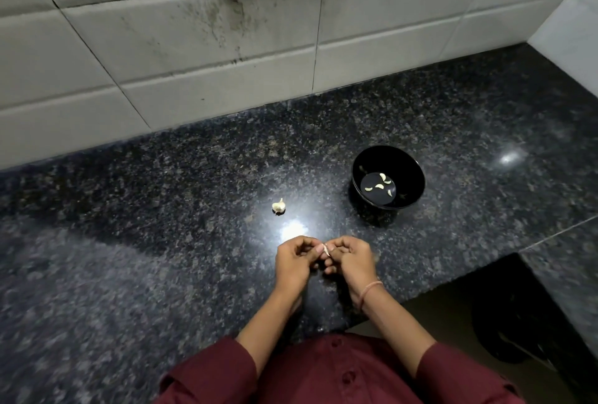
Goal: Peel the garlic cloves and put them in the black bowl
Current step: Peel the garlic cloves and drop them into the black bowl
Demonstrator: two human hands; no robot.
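Where left hand and right hand meet, the pinched clove looks pale.

Person wore a dark maroon shirt with matching round buttons down the front. Long sleeves ended partway up the forearms. A thin pinkish band circled the wrist of the right hand.

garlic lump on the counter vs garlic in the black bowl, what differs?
The garlic lump is one rounded piece with a stalk tip, on the counter; the bowl cloves are several slim, separate crescents inside the black bowl. Both are pale and untouched.
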